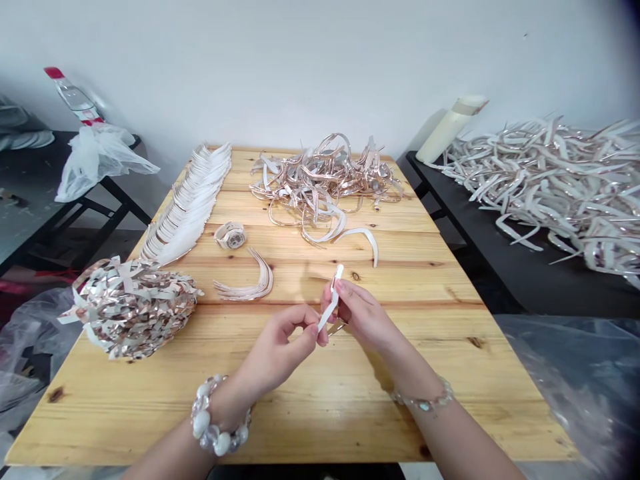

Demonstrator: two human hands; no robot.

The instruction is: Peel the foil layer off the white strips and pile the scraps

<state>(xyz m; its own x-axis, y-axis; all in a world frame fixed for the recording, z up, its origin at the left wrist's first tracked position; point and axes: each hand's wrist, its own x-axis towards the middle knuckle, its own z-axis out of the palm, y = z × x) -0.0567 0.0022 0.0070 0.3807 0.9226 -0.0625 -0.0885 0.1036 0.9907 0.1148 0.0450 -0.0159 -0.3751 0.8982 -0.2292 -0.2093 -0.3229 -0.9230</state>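
Between my two hands, above the middle of the wooden table [400,373], is a narrow white strip [329,313]. My left hand [285,343] pinches its lower end between thumb and finger. Higher up, my right hand [363,313] grips the same strip, whose tip sticks out past the thumb. A thin rose-gold edge shows under the fingers; how it joins the strip I cannot tell. Just beyond my hands lies a single curved white strip [367,237]. To their left rests a small stack of curved strips [250,287].
Shiny rose-gold and white strips [325,177] lie tangled at the back. A fanned row of white strips [193,200], a wristwatch [231,235] and a heap of cut scraps [137,307] are on the left. More strips [555,180] cover the black side table [480,267].
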